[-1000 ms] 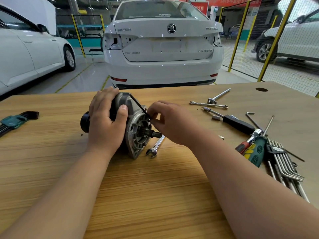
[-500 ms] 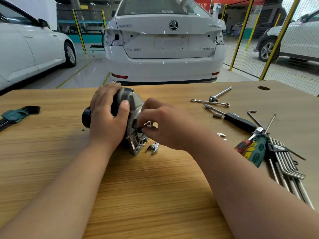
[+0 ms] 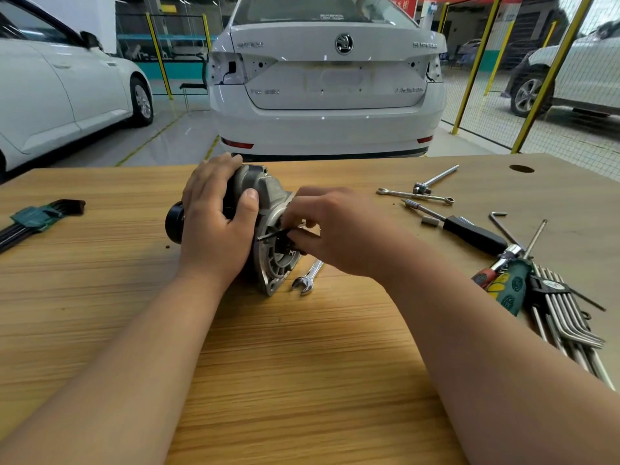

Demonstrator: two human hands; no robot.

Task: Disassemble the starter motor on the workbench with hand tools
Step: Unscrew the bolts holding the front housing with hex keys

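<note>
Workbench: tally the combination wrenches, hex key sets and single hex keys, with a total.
Combination wrenches: 2
Hex key sets: 2
Single hex keys: 2, one in the right hand, one loose
Total: 6

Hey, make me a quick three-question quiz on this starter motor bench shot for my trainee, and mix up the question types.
1. True or false: the left hand grips the grey metal starter motor lying on the light wooden workbench.
2. What does the right hand pinch at the motor's open face? A: a thin black hex key. B: a hammer. C: a pair of pliers.
3. Fill in: the small silver open-ended spanner lies on the bench just to the person's ____ of the motor.

Key: 1 true; 2 A; 3 right.
</note>
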